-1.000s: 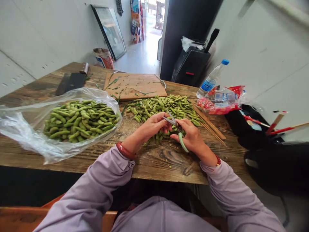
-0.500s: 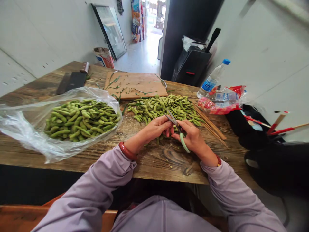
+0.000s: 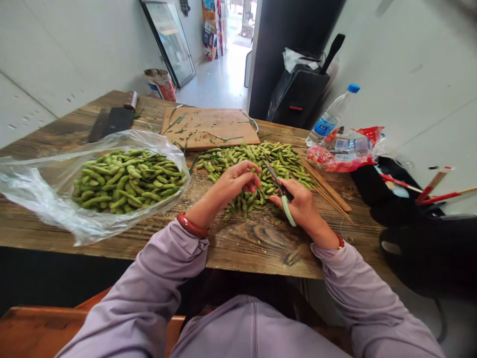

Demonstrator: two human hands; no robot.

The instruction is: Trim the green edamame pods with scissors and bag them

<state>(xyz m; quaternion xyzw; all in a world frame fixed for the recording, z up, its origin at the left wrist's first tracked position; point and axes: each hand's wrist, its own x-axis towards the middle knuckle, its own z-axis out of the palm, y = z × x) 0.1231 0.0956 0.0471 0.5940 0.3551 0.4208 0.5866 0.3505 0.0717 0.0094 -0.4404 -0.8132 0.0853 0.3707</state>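
Fingers of the right hand (image 3: 300, 201) clasp scissors (image 3: 287, 211); the left hand (image 3: 235, 182) curls, loosely parted. Green pods (image 3: 248, 155) lie heaped on the table (image 3: 238, 248).

White glare from the far doorway (image 3: 239, 30)

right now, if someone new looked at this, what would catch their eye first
Most likely the green pods: one heap in a clear bag on the left, and a loose pile mid-table, just in front of the board. Next, the green-handled scissors in the right hand, over the pile's near side. Farther right, the bottle's blue cap stands out against the pale wall.
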